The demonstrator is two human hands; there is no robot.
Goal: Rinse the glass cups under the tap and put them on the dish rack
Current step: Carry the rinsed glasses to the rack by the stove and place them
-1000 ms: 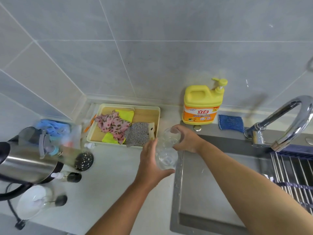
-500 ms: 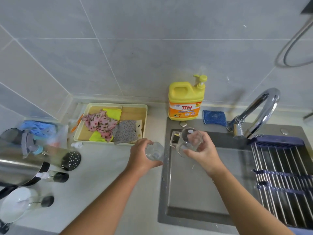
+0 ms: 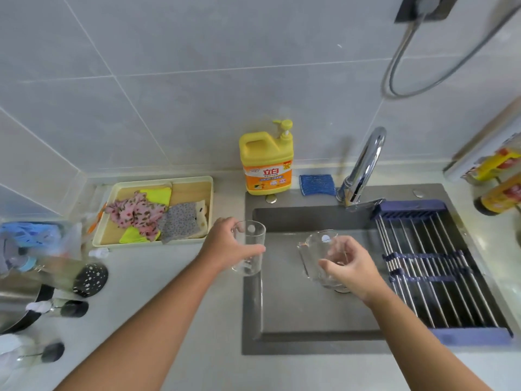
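Left hand (image 3: pixel 225 245) round upright glass (image 3: pixel 249 249); right hand (image 3: pixel 352 266) round tilted mug (image 3: pixel 315 253)

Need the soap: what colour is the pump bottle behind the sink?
The pump bottle is yellow with an orange label; head view.

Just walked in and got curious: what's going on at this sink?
A person holds a clear glass cup in each hand. The left hand grips a straight cup at the left edge of the sink; the right hand holds a handled cup over the basin. No water shows running from the tap, and neither cup is on the dish rack yet.
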